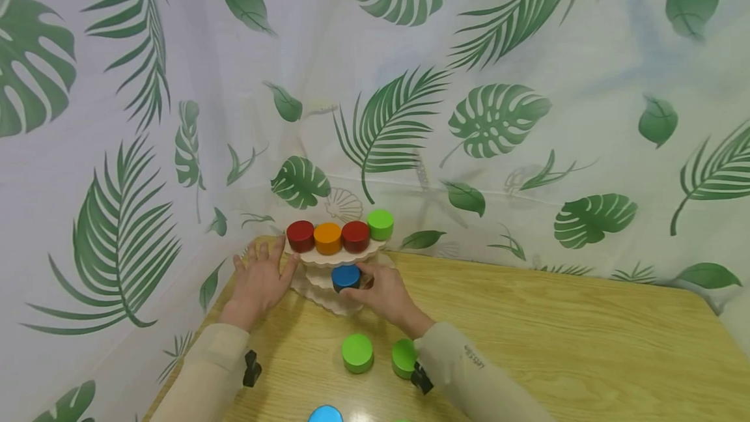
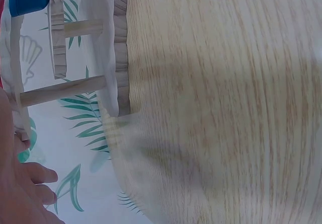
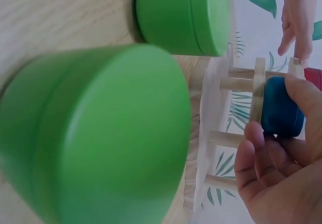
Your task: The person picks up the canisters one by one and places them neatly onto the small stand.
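Observation:
A tiered wooden stand [image 1: 328, 305] with scalloped edges stands on the table at the back left. Two dark red round tins [image 1: 301, 237], an orange one [image 1: 327, 239] and a light green one [image 1: 381, 225] are lined up on its top tier. Below that tier, my right hand [image 1: 383, 293] pinches a blue round tin [image 3: 282, 108] between thumb and fingers, at the middle tier. My left hand [image 1: 260, 283] rests its thumb side against the top tier's left edge, fingers extended. In the left wrist view only part of that hand shows.
Two green round tins [image 1: 357, 353] [image 3: 100, 133] stand on the wooden table [image 1: 527, 337] in front of the stand, one beside my right sleeve. A lighter blue tin [image 1: 325, 415] is cut off at the bottom. Leaf-printed cloth [image 1: 498, 213] hangs behind and to the left.

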A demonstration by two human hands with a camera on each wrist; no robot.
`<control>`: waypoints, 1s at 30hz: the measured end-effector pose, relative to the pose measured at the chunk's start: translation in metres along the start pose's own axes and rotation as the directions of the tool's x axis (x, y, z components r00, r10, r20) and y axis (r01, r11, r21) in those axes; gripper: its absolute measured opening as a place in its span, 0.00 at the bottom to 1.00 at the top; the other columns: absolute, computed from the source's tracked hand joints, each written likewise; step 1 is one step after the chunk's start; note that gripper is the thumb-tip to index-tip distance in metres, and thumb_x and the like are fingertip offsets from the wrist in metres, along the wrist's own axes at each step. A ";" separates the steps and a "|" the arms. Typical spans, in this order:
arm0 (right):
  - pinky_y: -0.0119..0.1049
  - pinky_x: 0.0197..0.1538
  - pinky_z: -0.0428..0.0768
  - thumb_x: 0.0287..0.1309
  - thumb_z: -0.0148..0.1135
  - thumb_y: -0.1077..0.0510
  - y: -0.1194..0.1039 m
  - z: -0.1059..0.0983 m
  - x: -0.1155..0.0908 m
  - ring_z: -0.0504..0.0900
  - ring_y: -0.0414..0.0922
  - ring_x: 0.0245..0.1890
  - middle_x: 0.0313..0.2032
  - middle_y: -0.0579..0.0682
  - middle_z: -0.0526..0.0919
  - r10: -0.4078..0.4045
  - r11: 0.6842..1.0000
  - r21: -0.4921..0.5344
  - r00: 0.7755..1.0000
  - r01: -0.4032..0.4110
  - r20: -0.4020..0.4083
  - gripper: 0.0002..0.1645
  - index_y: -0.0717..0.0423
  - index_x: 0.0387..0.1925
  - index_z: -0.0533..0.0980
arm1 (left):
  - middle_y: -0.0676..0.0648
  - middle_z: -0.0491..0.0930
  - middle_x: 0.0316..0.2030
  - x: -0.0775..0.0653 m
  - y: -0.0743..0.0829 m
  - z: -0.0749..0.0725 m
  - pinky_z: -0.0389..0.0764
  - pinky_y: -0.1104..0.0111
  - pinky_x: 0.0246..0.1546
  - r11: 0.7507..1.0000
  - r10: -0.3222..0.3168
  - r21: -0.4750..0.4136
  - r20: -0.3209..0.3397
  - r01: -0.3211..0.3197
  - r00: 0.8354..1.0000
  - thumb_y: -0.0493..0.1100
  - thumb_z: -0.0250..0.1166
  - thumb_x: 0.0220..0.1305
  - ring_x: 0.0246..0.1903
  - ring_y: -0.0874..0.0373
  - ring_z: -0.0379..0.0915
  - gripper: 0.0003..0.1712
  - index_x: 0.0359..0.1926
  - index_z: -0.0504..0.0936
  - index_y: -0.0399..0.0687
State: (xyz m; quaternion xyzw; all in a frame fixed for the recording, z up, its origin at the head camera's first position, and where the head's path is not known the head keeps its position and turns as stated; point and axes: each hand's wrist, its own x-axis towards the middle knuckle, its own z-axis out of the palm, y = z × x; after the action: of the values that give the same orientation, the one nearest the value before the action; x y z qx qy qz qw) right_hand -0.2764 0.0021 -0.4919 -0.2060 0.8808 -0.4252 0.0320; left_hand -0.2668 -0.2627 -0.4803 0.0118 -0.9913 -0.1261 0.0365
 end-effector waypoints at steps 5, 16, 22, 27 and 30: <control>0.28 0.36 0.79 0.58 0.79 0.46 0.000 0.004 0.001 0.79 0.41 0.35 0.46 0.53 0.89 -0.012 1.000 -0.018 1.000 0.012 -0.028 0.40 0.61 0.66 0.79 | 0.24 0.57 0.78 0.000 0.000 0.001 0.43 0.23 0.73 1.000 0.006 0.000 -0.010 -0.006 1.000 0.68 0.34 0.83 0.80 0.22 0.43 0.44 0.84 0.53 0.43; 0.30 0.39 0.83 0.59 0.79 0.52 -0.001 -0.001 -0.002 0.84 0.44 0.38 0.52 0.55 0.90 -0.020 1.000 -0.013 0.999 0.019 -0.050 0.35 0.63 0.64 0.81 | 0.24 0.58 0.77 0.001 0.001 -0.001 0.44 0.23 0.73 1.000 0.017 0.006 -0.019 -0.016 1.000 0.69 0.31 0.83 0.79 0.22 0.43 0.45 0.84 0.53 0.43; 0.29 0.37 0.81 0.59 0.78 0.54 -0.003 0.004 0.001 0.83 0.42 0.35 0.44 0.54 0.91 -0.065 0.997 -0.037 0.995 0.063 -0.072 0.23 0.59 0.55 0.86 | 0.24 0.58 0.77 0.001 0.000 -0.001 0.44 0.23 0.73 1.000 0.015 -0.002 -0.021 -0.015 1.000 0.68 0.33 0.83 0.80 0.23 0.44 0.44 0.84 0.53 0.43; 0.27 0.33 0.78 0.60 0.77 0.54 -0.006 0.012 0.003 0.79 0.40 0.33 0.37 0.52 0.89 -0.069 0.997 -0.039 0.995 0.066 -0.078 0.13 0.55 0.44 0.87 | 0.24 0.58 0.77 0.001 -0.002 0.002 0.45 0.23 0.73 1.000 0.010 -0.004 -0.018 -0.010 1.000 0.68 0.33 0.83 0.80 0.22 0.43 0.44 0.84 0.53 0.44; 0.27 0.33 0.76 0.61 0.77 0.53 -0.008 0.016 0.004 0.77 0.40 0.33 0.37 0.50 0.88 -0.073 0.997 -0.044 0.993 0.069 -0.094 0.14 0.54 0.46 0.87 | 0.24 0.58 0.77 0.001 -0.002 0.004 0.45 0.23 0.73 1.000 0.007 -0.005 -0.017 -0.007 1.000 0.68 0.33 0.83 0.80 0.22 0.43 0.44 0.84 0.53 0.44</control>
State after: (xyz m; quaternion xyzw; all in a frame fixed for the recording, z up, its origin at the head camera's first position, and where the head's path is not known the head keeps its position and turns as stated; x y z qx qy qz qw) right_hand -0.2739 -0.0155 -0.4959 -0.2174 0.8819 -0.4173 -0.0293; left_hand -0.2684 -0.2642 -0.4842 0.0093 -0.9907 -0.1283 0.0453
